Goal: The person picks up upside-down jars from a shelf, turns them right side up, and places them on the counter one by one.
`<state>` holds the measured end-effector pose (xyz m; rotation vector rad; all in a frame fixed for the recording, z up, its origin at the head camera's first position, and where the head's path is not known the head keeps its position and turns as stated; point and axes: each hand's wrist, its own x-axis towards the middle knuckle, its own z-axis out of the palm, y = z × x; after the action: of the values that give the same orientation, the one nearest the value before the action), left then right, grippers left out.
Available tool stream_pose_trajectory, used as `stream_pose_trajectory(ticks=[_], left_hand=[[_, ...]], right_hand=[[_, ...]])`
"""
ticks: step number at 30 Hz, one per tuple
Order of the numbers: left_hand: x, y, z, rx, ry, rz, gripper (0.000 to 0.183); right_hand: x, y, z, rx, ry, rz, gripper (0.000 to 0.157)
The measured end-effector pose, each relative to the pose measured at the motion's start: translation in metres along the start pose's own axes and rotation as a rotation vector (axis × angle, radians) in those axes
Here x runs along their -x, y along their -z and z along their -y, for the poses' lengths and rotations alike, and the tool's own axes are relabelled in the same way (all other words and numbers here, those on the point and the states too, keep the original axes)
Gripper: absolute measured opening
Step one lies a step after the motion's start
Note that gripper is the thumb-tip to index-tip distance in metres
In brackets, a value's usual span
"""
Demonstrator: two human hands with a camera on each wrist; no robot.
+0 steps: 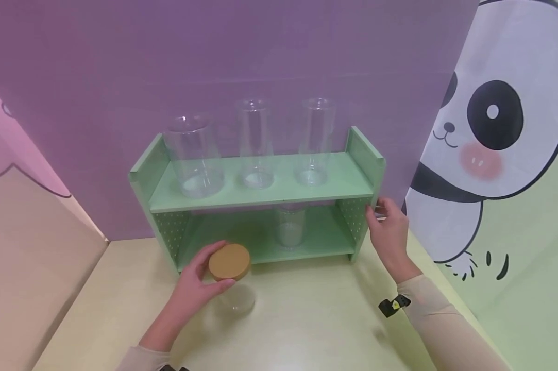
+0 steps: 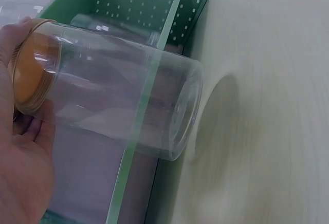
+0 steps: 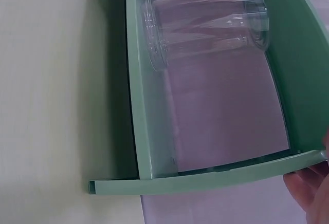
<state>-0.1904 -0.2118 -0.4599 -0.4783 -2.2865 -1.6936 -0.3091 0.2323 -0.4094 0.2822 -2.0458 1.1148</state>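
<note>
My left hand grips a clear jar by its tan-orange lid, fingers and thumb round the rim. The jar is upright in front of the green two-tier shelf, its base just above the table, with a shadow beside it. At the shelf's right end, my right hand holds the edge of the side panel between thumb and fingers; most of that hand is outside the right wrist view. Inside the lower tier stands a clear jar, left of my right hand.
On the upper tier stand a wide clear jar and two slimmer ones, a middle jar and a right jar. Beneath the shelf is a pale table. A purple wall rises behind, with a panda picture at right.
</note>
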Motion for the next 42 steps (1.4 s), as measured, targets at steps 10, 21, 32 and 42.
stream_pose_trajectory(ticks=[10, 21, 32, 42], left_hand=[[0.010, 0.037, 0.011, -0.070, -0.008, -0.078, 0.085], [0.022, 0.067, 0.019, -0.195, 0.004, -0.164, 0.088], [0.027, 0.078, 0.030, -0.240, -0.028, -0.202, 0.086], [0.029, 0.080, 0.040, -0.256, -0.033, -0.198, 0.086]], right_hand=[[-0.001, 0.001, 0.001, -0.014, -0.005, 0.000, 0.011], [-0.001, 0.001, 0.002, -0.002, -0.022, 0.007, 0.010], [-0.002, 0.000, -0.002, 0.015, 0.009, -0.013, 0.008], [-0.002, 0.000, -0.002, 0.007, 0.010, -0.013, 0.007]])
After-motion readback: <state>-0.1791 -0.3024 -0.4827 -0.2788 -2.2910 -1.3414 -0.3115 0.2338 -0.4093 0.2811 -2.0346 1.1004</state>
